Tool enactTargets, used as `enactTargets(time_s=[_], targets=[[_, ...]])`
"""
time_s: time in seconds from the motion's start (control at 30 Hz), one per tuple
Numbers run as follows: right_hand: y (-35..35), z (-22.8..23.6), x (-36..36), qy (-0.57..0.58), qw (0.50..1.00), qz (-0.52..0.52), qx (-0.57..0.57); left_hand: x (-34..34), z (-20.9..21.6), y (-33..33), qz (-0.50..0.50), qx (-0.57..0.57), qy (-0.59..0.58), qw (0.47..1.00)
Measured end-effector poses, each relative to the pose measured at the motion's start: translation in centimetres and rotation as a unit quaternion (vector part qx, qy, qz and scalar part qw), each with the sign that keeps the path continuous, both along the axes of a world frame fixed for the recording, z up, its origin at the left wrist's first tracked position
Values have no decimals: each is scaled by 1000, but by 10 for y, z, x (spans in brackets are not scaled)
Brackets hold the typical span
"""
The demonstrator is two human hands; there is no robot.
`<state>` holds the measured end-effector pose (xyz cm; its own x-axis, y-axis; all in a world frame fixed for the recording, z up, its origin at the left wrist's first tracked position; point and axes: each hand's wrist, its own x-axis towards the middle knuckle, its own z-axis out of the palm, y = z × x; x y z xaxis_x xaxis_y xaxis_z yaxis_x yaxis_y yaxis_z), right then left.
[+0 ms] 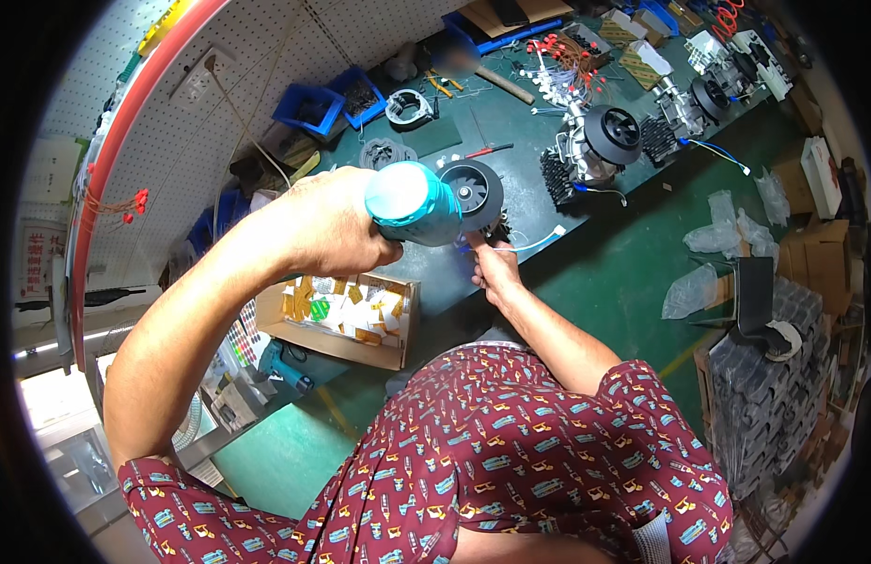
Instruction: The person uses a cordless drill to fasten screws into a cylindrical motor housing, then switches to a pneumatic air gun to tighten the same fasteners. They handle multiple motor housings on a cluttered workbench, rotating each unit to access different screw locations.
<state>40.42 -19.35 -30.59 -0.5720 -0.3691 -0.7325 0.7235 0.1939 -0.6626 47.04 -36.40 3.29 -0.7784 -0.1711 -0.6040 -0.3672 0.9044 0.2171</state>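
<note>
My left hand [346, 221] is wrapped round a teal power screwdriver [402, 197], raised over the bench with its back end toward me. Its tip is hidden behind its body. Just to the right of the tool stands a blower unit with a black fan wheel [471, 190] on top. My right hand [496, 270] is at the near side of this unit, fingers closed at its lower part. What they pinch there is partly hidden. A white connector on a thin cable [556, 232] sticks out from the unit to the right.
An open cardboard box [398, 352] of small parts stands at the bench's near edge. Other blower units [609, 136] line the bench on the right. Blue bins [308, 108], a metal ring [409, 110] and a red-handled tool [492, 150] lie beyond. A second teal tool [285, 367] is at lower left.
</note>
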Motion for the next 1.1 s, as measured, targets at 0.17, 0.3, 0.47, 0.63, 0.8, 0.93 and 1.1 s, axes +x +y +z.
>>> enactTargets(time_s=[0.17, 0.3, 0.47, 0.63, 0.8, 0.93, 1.1], targets=[[1, -5, 2, 1, 1000, 15, -15, 2, -4, -2, -1, 8, 2, 1000], [1, -5, 1, -5, 1000, 7, -3, 6, -6, 1, -3, 21, 16, 1000], [12, 6, 2, -26, 998, 55, -22, 12, -7, 7, -11, 26, 28, 999], [64, 25, 3, -84, 972, 190, -114, 15, -17, 2, -17, 75, 79, 994], [87, 96, -27, 131, 956, 202, -166, 26, -13, 0, 4, 103, 105, 989], [68, 94, -75, 134, 966, 131, -178, 46, -13, 2, 26, 155, 157, 975], [55, 69, -95, 63, 960, 86, -259, 67, -1, 15, 58, 255, 219, 940]])
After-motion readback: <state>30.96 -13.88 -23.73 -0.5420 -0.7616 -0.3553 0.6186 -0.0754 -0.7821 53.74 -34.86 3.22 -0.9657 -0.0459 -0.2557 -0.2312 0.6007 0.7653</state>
